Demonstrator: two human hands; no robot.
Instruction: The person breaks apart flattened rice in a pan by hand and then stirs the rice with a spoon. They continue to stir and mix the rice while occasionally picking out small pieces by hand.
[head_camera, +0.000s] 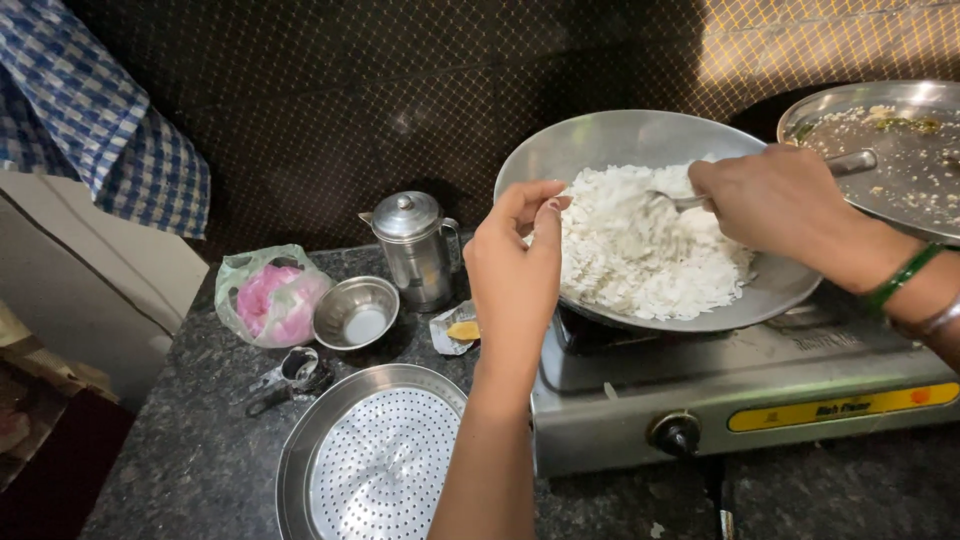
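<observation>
1. Perforated steel strainer plate (375, 465) at 7 o'clock, nearest the camera on the dark stone surface (190, 470). It lies under the left forearm, so a dropped elbow could knock it and flakes spilled from above could land in it.
2. Stove (740, 395) at 5 o'clock, knob facing front. The pan sits tilted on it, so a hard push with the spoon could rock or slide it.
3. Left hand (515, 265) at centre, fingers curled loosely at the near rim of the pan; its grip looks half open, and whether it pinches the rim or some flakes cannot be told. Likely burn risk if the rim is hot.
4. Wide steel pan (640, 145) at 1 o'clock holds a heap of white flattened rice (645, 250): dry-looking, flaky, piled toward the near edge, close to spilling over the low side.
5. Right hand (780, 200) at 2 o'clock, grip closed around a spoon (855, 163) dug into the rice; brisk stirring could flick flakes out.
6. Small bowl (357, 312), lidded steel jug (412, 250), pink plastic bag (270, 295) at 9–10 o'clock, well apart from the pan.
7. Steel plate (890, 150) at 3 o'clock, far right, just behind the right wrist; a bump is possible.
</observation>
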